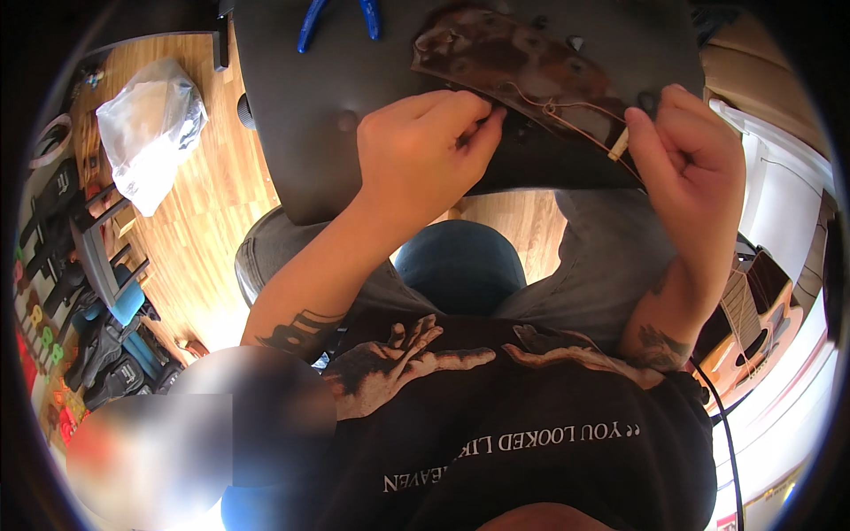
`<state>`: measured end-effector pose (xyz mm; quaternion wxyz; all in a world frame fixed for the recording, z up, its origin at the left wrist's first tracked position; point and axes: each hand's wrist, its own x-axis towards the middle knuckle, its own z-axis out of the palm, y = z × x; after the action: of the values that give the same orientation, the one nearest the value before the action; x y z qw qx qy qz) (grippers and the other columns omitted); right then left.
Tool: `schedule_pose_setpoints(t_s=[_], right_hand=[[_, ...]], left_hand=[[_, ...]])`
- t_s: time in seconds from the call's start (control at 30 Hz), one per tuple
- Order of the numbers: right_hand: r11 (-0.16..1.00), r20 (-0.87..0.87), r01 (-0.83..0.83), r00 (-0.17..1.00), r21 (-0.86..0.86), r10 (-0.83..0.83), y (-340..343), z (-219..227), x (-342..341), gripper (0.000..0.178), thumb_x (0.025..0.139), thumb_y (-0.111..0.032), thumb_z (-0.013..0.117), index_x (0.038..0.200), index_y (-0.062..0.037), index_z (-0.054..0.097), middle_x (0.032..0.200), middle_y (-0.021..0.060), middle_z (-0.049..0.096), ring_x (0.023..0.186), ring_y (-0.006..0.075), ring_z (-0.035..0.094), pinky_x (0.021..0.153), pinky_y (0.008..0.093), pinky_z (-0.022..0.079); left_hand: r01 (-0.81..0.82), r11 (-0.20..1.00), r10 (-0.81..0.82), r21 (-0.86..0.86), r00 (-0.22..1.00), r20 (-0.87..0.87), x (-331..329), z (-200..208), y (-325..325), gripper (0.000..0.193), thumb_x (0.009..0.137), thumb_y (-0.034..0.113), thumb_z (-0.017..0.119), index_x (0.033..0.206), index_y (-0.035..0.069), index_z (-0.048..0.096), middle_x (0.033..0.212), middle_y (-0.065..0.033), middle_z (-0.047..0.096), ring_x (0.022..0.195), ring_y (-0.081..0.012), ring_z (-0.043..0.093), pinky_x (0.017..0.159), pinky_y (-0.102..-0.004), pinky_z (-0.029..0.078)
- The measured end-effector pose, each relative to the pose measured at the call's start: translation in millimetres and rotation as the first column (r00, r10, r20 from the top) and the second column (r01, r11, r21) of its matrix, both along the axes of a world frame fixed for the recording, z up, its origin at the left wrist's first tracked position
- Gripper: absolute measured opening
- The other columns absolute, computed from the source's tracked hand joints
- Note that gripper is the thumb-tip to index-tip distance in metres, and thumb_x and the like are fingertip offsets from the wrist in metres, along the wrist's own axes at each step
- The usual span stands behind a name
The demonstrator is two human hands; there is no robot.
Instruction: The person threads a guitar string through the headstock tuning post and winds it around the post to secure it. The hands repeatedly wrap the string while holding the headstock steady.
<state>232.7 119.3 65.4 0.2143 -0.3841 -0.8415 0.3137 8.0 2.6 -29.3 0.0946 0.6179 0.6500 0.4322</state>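
Observation:
A brown tortoiseshell-patterned plate [513, 57] lies on a dark grey table [336, 80] near its front edge. Thin copper-coloured wires [567, 111] run from the plate toward me. My left hand [421, 150] pinches the wire at the plate's near edge, thumb and fingertips closed on it. My right hand [691, 150] is curled shut on a small cream-coloured part [618, 144] at the wire's other end, just right of the plate. I sit with my knees under the table's edge.
Blue-handled pliers [336, 18] lie at the table's far side. A clear plastic bag [150, 128] rests on the wooden floor to the left, next to racks of tools [80, 265]. An acoustic guitar [753, 327] stands at the right.

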Motion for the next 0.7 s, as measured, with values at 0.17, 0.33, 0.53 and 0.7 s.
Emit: schedule_pose_setpoints(t_s=[0.17, 0.33, 0.53, 0.7], right_hand=[[0.988, 0.004, 0.058, 0.998, 0.146, -0.059, 1.3, -2.2, 1.6, 0.043, 0.091, 0.000, 0.077, 0.070, 0.0010, 0.039, 0.067, 0.0055, 0.031, 0.061, 0.0161, 0.031, 0.057, 0.0368, 0.024], [0.966, -0.002, 0.152, 0.988, 0.207, -0.155, -1.5, -2.4, -2.3, 0.044, 0.093, -0.003, 0.078, 0.070, 0.0010, 0.041, 0.067, 0.0055, 0.032, 0.060, 0.0174, 0.032, 0.056, 0.0370, 0.026], [0.979, -0.009, 0.123, 0.992, 0.163, -0.123, 1.1, -5.3, -5.3, 0.044, 0.095, -0.006, 0.079, 0.071, 0.0010, 0.042, 0.067, 0.0052, 0.033, 0.060, 0.0170, 0.031, 0.056, 0.0360, 0.025], [0.983, -0.033, 0.172, 0.985, 0.059, -0.170, 0.7, -3.1, -8.2, 0.045, 0.095, -0.005, 0.079, 0.071, 0.0009, 0.041, 0.068, 0.0040, 0.031, 0.061, 0.0145, 0.029, 0.056, 0.0352, 0.024]], left_hand=[[0.013, 0.999, -0.020, 0.039, 0.980, 0.200, -1.1, 17.0, 6.3, 0.021, 0.080, 0.006, 0.094, 0.098, 0.006, 0.082, 0.071, 0.0025, 0.070, 0.056, -0.0027, 0.060, 0.050, -0.0177, 0.039], [0.007, 0.999, -0.013, 0.033, 0.982, 0.187, -2.0, 18.8, 8.1, 0.022, 0.083, 0.007, 0.093, 0.103, 0.008, 0.082, 0.075, 0.0033, 0.069, 0.056, -0.0029, 0.057, 0.051, -0.0182, 0.038], [-0.040, 0.971, 0.088, -0.234, 0.976, 0.197, -8.0, 25.5, 2.2, 0.015, 0.089, 0.013, 0.089, 0.101, 0.006, 0.085, 0.075, -0.0007, 0.076, 0.058, -0.0056, 0.064, 0.056, -0.0201, 0.047], [-0.012, 0.929, 0.080, -0.369, 0.982, 0.171, -10.7, 33.2, 0.3, 0.016, 0.092, 0.019, 0.087, 0.095, 0.004, 0.085, 0.076, -0.0045, 0.080, 0.060, -0.0080, 0.069, 0.059, -0.0233, 0.052]])
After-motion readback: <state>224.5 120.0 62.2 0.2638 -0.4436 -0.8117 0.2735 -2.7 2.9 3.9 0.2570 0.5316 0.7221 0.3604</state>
